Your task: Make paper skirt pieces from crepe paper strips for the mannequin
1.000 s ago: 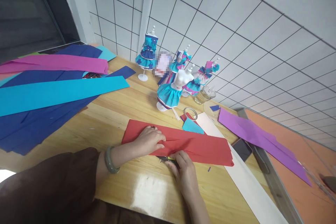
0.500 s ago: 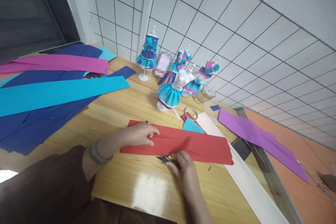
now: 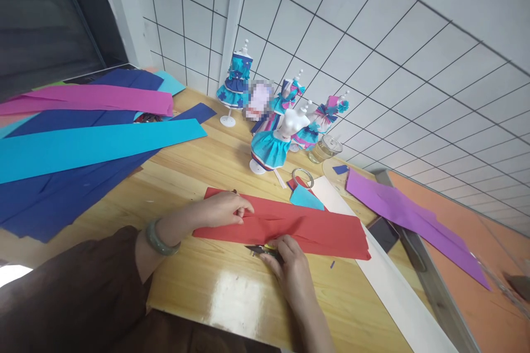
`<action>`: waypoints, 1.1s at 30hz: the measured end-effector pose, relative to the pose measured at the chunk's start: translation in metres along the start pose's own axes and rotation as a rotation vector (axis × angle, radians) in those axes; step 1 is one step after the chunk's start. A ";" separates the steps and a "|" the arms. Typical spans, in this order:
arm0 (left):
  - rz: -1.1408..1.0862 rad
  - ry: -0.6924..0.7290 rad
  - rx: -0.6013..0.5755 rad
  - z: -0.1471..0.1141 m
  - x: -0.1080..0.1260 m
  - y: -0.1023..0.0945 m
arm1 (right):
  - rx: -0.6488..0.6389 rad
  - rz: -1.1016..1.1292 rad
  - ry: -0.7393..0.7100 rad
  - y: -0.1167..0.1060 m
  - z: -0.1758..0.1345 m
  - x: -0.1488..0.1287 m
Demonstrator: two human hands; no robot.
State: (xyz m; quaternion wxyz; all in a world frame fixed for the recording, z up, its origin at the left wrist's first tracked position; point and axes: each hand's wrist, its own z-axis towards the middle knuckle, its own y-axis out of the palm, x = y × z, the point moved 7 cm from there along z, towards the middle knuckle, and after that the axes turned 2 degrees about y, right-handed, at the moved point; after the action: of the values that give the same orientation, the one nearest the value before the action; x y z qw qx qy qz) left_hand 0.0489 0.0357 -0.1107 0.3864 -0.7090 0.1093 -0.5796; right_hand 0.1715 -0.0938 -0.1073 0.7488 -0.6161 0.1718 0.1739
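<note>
A long red crepe-paper strip (image 3: 323, 231), layered and a little creased, lies across the wooden table in front of me. My left hand (image 3: 227, 209), a jade-coloured bangle on its wrist, rests on the strip's left part. Its fingers are bent and closed at a crease in the red paper. In my right hand (image 3: 292, 265), at the strip's near edge, is a pair of small scissors (image 3: 259, 249). Their dark pointed blades face left and a bit of yellow shows by the fingers; my hand hides the rest.
Dress forms in paper outfits, one with a turquoise skirt (image 3: 271, 149), stand at the back beside a glass jar (image 3: 327, 149). A bangle-like ring (image 3: 303, 178) lies near a turquoise scrap (image 3: 306, 197). Blue strips (image 3: 83, 187) pile up left; purple paper (image 3: 409, 220) and a phone (image 3: 383, 233) lie right.
The whole view has shifted slightly. Both hands keep nearly the same places on the red paper, and the scissors' blades look closer together.
</note>
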 end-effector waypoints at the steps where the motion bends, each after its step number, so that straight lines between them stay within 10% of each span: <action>1: -0.002 0.005 -0.003 0.000 0.000 0.000 | 0.002 -0.003 -0.001 0.000 0.000 -0.001; 33: 0.039 -0.036 0.013 0.000 -0.010 0.004 | -0.003 0.007 0.022 -0.001 0.002 -0.010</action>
State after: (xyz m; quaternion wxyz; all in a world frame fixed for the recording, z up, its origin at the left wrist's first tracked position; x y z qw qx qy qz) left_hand 0.0474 0.0387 -0.1207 0.4044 -0.7145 0.1123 -0.5598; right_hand 0.1630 -0.0930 -0.1010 0.7454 -0.6185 0.1817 0.1699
